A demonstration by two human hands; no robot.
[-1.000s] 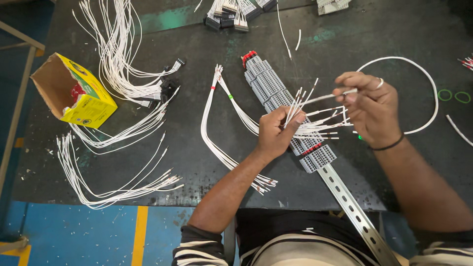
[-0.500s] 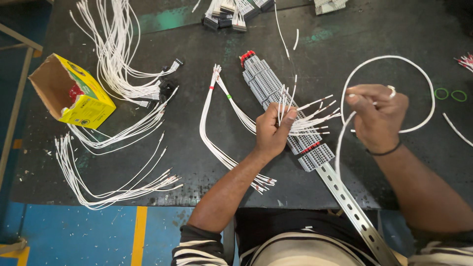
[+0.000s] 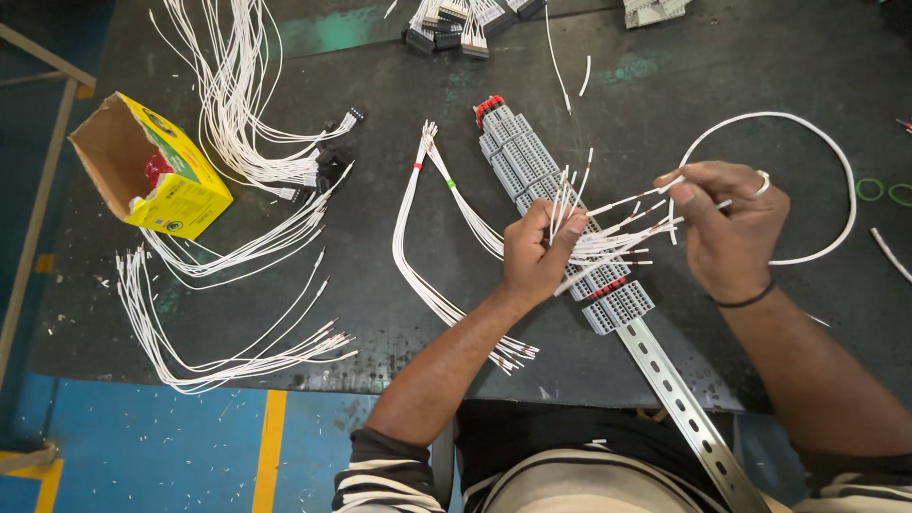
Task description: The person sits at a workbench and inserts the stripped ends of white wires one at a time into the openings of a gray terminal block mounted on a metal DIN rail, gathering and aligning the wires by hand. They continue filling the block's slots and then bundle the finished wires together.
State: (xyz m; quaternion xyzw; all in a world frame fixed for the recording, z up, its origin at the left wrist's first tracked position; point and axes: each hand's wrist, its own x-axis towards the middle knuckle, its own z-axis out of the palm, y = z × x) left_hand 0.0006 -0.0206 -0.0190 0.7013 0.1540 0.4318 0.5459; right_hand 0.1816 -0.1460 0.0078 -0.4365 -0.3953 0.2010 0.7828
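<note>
- Head view, progress: a row of grey terminal blocks (image 3: 560, 223) sits on a metal rail (image 3: 679, 404) lying aslant on the dark table (image 3: 380, 313). Several white wire ends (image 3: 608, 237) stand out of the blocks near the middle of the row; whether they are seated I cannot tell. The upper blocks by the red end stop look bare.
- The left hand (image 3: 534, 255) has its fingers closed around a bunch of those wires, just over the blocks.
- The right hand (image 3: 727, 228) has fingers pinched on one end of a long white wire (image 3: 817, 142) that loops away to the right.
- More wire appears left to use: a white bundle (image 3: 418, 247) beside the rail, loose bundles (image 3: 228, 351) at the left.
- Room: the rail overhangs the near table edge; a yellow box (image 3: 157, 176) sits by the left edge; bare table lies between.
</note>
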